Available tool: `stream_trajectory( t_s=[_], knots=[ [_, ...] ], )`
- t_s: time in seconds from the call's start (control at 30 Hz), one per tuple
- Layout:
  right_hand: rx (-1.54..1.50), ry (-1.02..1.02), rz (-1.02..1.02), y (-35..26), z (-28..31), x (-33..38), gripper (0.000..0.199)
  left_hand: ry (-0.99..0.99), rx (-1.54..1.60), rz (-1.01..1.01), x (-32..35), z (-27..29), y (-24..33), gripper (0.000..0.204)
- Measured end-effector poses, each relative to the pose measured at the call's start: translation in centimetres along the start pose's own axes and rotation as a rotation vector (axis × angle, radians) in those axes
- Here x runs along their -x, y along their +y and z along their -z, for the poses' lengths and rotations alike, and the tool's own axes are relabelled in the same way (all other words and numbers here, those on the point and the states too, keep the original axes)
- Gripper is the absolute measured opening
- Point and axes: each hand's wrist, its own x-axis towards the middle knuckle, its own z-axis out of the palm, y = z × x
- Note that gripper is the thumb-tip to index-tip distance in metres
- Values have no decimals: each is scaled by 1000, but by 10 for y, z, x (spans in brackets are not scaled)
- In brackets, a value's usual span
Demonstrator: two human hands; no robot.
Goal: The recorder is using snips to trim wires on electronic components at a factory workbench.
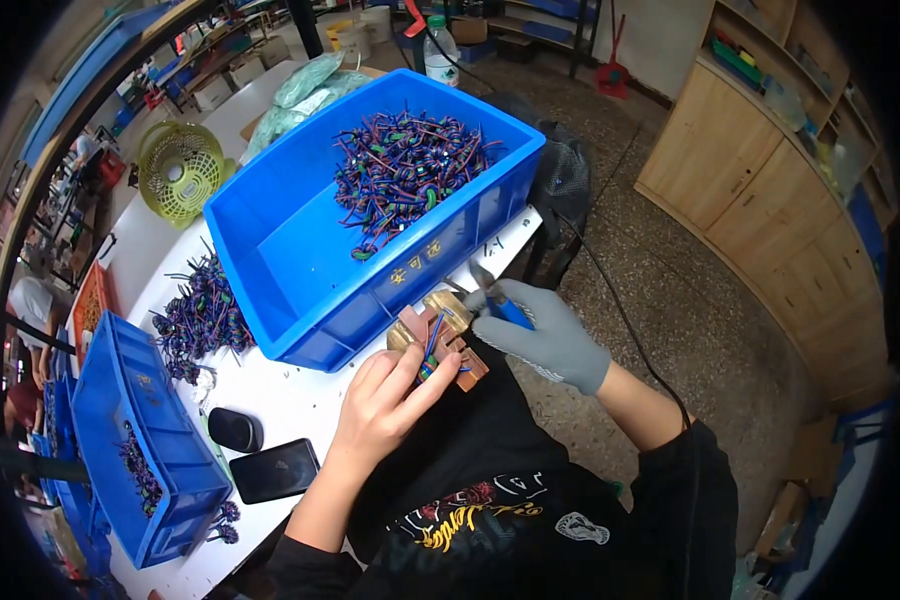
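My bare left hand (pixel 388 398) pinches a small wound coil with coloured wires (pixel 431 352) against a wooden jig with brass-coloured parts (pixel 440 330) at the table's near edge. My right hand (pixel 548 335) wears a grey glove and grips a blue-handled cutting tool (pixel 502 303), its metal tip pointing at the jig. Just beyond the hands, a large blue bin (pixel 300 250) holds a heap of purple, blue and green wired coils (pixel 405 170).
A loose pile of coils (pixel 198 318) lies on the white table (pixel 280 395) left of the bin. A smaller blue bin (pixel 135 440), a black phone (pixel 275 470), a black case (pixel 235 430), a yellow-green fan (pixel 178 172) and wooden cabinets (pixel 760 190) are around.
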Motion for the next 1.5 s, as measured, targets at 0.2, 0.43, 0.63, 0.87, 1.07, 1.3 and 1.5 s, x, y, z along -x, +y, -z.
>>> stream_trajectory(
  t_s=[0.2, 0.43, 0.63, 0.87, 1.07, 1.3, 1.5],
  knots=[
    [163, -123, 158, -29, -6, -24, 26, -26, -78, -108, -6, 2, -10, 43],
    [181, -212, 150, -27, -7, -30, 20, 13, -113, -159, -5, -6, -13, 39],
    [386, -351, 253, -54, 2, -25, 17, 106, -66, -205, -6, 9, -4, 32],
    [312, -407, -28, -80, -4, -1, 17, 202, 29, -201, -1, 13, 9, 21],
    [350, -372, 149, -75, -5, -5, 16, 219, 65, -175, -2, 10, 10, 19],
    [445, -551, 177, -79, 2, -20, 17, 218, 94, -139, -1, 12, 9, 19],
    [271, -459, 33, -76, -3, -19, 15, 276, 215, 13, -5, 11, 17, 22]
  ],
)
